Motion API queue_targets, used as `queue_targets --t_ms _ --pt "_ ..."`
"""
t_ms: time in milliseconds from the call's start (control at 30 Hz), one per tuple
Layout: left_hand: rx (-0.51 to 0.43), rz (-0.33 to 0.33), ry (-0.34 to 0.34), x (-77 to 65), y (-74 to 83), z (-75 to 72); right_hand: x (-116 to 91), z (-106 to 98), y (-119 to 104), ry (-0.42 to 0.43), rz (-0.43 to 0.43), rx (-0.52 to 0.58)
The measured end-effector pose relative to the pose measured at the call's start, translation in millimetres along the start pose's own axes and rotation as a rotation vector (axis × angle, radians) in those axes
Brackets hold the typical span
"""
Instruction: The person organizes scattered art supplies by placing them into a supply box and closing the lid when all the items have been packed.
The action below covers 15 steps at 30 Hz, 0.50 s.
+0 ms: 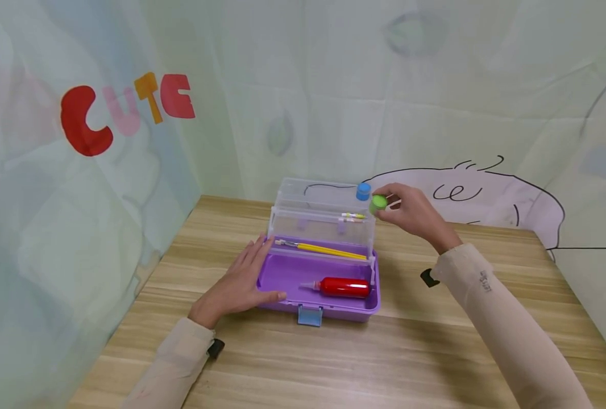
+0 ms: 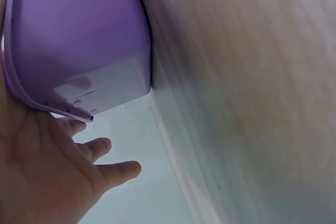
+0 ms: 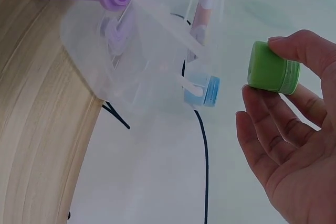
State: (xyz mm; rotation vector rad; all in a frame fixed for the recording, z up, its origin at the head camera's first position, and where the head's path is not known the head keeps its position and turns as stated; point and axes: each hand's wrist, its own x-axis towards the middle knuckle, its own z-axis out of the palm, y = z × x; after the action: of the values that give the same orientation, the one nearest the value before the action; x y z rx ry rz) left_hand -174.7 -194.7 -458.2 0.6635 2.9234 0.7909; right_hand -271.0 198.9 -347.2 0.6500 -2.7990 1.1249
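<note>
Between thumb and fingers my right hand (image 1: 413, 211) pinches a small green-lidded jar (image 1: 378, 203), held up at the right end of the clear fold-out trays (image 1: 323, 224). A blue jar (image 1: 363, 191) sits in the upper tray, close to the green one. My left hand (image 1: 241, 284) rests with spread fingers on the left rim of the purple box (image 1: 282, 278); in the left wrist view its palm lies against the box's edge. Inside the box lies a red bottle (image 1: 344, 287) with a pointed nozzle. Yellow-handled brushes (image 1: 328, 250) lie in the lower tray.
The box stands on a wood-grain table (image 1: 385, 363), its blue latch (image 1: 310, 315) hanging at the front. Small yellow-and-white pens (image 1: 352, 216) lie in the middle tray. Printed cloth walls (image 1: 308, 113) rise behind and at the left.
</note>
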Motion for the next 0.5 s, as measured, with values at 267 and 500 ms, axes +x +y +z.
queue_targets --t_ms 267,500 --pt "0.009 0.000 -0.002 0.3 -0.6 0.4 18.0 4.8 -6.5 -0.018 -0.011 0.003" --pt "-0.002 -0.001 0.000 0.1 0.4 -0.1 34.7 7.8 -9.3 -0.013 -0.038 -0.016"
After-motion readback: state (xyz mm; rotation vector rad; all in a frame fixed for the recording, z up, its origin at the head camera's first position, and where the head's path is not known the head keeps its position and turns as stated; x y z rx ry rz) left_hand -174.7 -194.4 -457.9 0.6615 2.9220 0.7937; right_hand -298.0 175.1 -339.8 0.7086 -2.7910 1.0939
